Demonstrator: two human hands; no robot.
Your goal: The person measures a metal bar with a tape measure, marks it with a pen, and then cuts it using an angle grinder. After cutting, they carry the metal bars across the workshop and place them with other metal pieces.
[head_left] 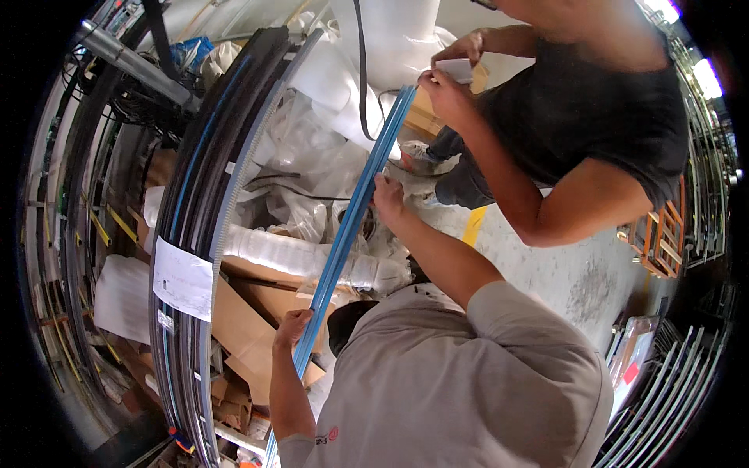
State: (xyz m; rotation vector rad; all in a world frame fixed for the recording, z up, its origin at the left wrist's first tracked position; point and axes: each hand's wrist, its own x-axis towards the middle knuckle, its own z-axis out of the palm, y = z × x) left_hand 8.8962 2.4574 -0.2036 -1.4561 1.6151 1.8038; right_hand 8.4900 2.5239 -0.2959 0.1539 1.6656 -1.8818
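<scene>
A bundle of long blue strips (355,214) runs slantwise from the lower edge up toward the other person. My left hand (293,327) is closed around its lower part. Farther up, my right hand (388,193) grips the same bundle along its right side, with some fingers hidden. The bundle's far end lies close to the hands of a person in a black shirt (577,117). That person holds a small white piece, like a folded paper or card (455,72), in both hands.
To my left stand long dark strips (209,156) with a white paper sheet (182,279) around them. Clear plastic wrap (300,140) and cardboard (243,335) lie beyond the bundle. A white roll (390,39) stands at the back; an orange-brown wooden frame (662,238) and metal profiles (663,398) are at right.
</scene>
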